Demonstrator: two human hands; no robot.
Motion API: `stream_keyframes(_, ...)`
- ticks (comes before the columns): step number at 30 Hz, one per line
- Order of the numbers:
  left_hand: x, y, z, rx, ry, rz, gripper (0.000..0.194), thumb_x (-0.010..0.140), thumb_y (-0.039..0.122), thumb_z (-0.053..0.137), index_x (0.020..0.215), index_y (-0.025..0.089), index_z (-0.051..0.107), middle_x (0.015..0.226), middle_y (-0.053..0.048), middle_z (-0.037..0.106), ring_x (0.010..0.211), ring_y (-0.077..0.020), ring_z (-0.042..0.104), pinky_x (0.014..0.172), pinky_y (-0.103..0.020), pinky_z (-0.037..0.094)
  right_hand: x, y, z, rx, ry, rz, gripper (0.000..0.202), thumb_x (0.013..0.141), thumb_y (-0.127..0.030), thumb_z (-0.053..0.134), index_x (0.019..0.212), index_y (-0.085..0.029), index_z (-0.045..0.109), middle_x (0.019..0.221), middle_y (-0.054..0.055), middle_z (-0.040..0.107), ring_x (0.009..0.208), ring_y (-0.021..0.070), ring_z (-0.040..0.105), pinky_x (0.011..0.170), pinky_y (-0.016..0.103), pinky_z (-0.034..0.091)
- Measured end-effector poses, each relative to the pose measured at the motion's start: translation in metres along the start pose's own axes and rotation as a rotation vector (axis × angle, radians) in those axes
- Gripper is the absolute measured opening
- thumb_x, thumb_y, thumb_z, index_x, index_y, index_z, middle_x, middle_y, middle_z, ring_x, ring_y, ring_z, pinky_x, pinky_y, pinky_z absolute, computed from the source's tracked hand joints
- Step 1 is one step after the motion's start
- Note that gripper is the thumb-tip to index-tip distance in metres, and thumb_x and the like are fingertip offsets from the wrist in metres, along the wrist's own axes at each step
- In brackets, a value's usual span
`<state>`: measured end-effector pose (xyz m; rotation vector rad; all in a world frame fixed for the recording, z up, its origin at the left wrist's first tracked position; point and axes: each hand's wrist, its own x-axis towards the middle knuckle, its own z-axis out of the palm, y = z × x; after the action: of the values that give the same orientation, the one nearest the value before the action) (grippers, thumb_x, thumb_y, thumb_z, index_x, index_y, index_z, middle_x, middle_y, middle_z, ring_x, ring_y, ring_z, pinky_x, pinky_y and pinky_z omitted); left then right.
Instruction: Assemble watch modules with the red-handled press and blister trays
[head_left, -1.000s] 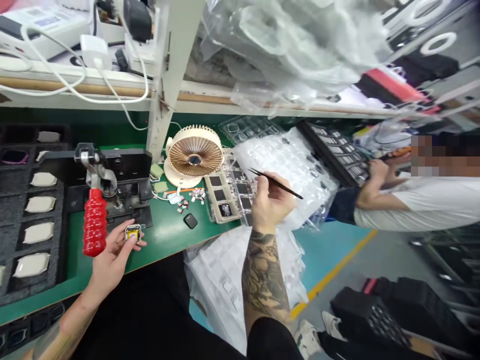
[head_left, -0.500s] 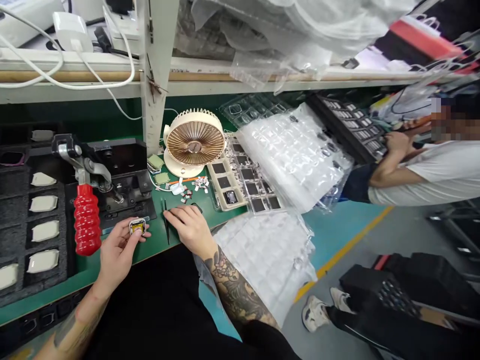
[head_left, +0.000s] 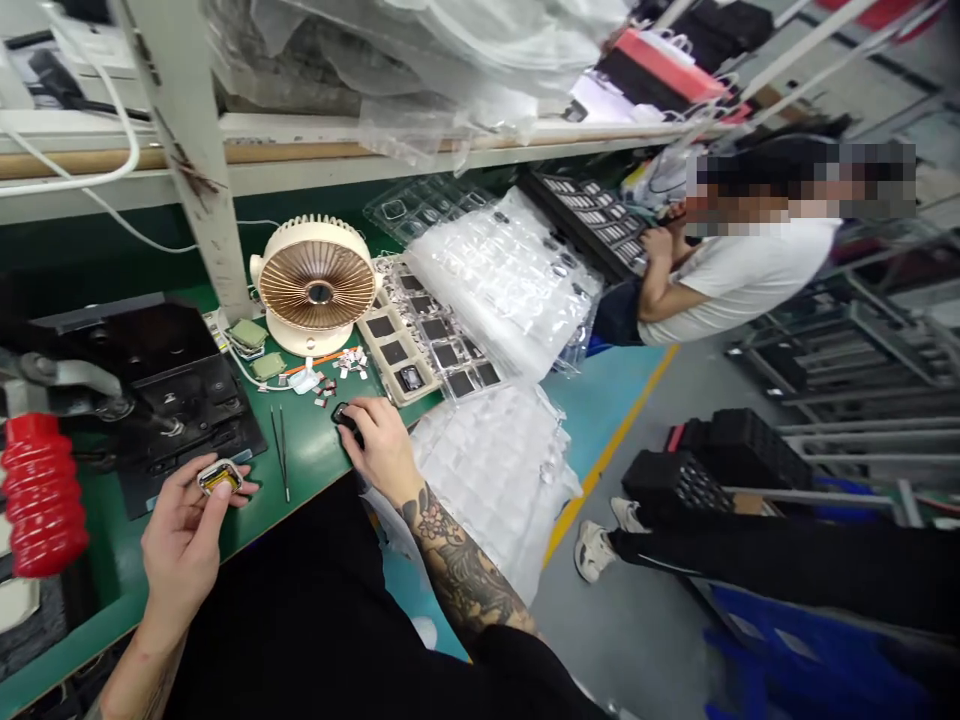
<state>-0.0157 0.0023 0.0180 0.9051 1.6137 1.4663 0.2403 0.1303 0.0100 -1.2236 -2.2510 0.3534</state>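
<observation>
Item: your left hand [head_left: 180, 538], thumb and fingers pinching an open watch case [head_left: 219, 479]; the case lies tilted in the fingers, above the front of the bench [head_left: 316, 455], yellow part facing up. Hazard: the thumb sits across the open side, so a hard squeeze could press or mark what is inside; a loose one could let the case slip toward the bench edge.

Item: your right hand [head_left: 385, 446], thumb and fingertips closed about a black rounded-square piece [head_left: 347, 420] — whether it is lifted or rests on the bench, you cannot tell from here. Hazard: much of its surface is covered by fingers; a skewed grip could scuff it or let it drop.

Item: tweezers [head_left: 284, 462], one pair, lying on the bench between the hands, legs apart at the far end, joined end near the bench's front edge. Hazard: a sleeve or wrist brushing past could knock them off.

Item: small loose parts [head_left: 349, 362], a scatter beyond the right hand, near the fan [head_left: 319, 292]. Hazard: a stray knuckle, or moving air, could shift them.

Item: red clamp handle [head_left: 43, 500], left of the left hand. Hazard: a wide left swing could strike it.
</observation>
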Motion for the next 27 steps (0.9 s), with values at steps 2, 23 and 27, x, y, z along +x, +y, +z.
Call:
stream_keyframes(2, 0.0, 0.001, 0.0, 0.036, 0.0, 0.012, 0.051, 0.102, 0.046, 0.078, 0.143, 0.02, 0.065, 0.114, -0.011, 0.086, 0.088, -0.0277, 0.085, 0.077, -0.043, 0.072, 0.001, 0.004, -0.009, 0.0, 0.076, -0.011, 0.027, 0.107, -0.029, 0.067, 0.133, -0.024, 0.07, 0.136, 0.013, 0.072, 0.122, 0.0281, 0.068, 0.104, 0.047, 0.06)
stream_keyframes(23, 0.002, -0.001, 0.004, -0.048, 0.007, -0.019, 0.039, 0.101, 0.044, 0.08, 0.126, 0.019, 0.062, 0.116, -0.013, 0.085, 0.089, -0.0259, 0.085, 0.077, -0.038, 0.07, 0.085, 0.127, -0.154, -0.676, -0.448, 0.328, 0.034, 0.109, -0.022, 0.049, 0.118, -0.019, 0.082, 0.116, 0.016, 0.075, 0.097, 0.026, 0.073, 0.087, 0.035, 0.05)
stream_keyframes(27, 0.001, -0.002, 0.005, -0.043, -0.006, -0.028, 0.037, 0.102, 0.044, 0.079, 0.125, 0.02, 0.063, 0.117, -0.012, 0.085, 0.089, -0.025, 0.085, 0.078, -0.037, 0.068, 0.117, 0.11, -0.13, -0.543, -0.243, 0.196, 0.036, 0.113, -0.028, 0.045, 0.128, -0.019, 0.077, 0.124, 0.014, 0.076, 0.11, 0.0264, 0.071, 0.095, 0.035, 0.052)
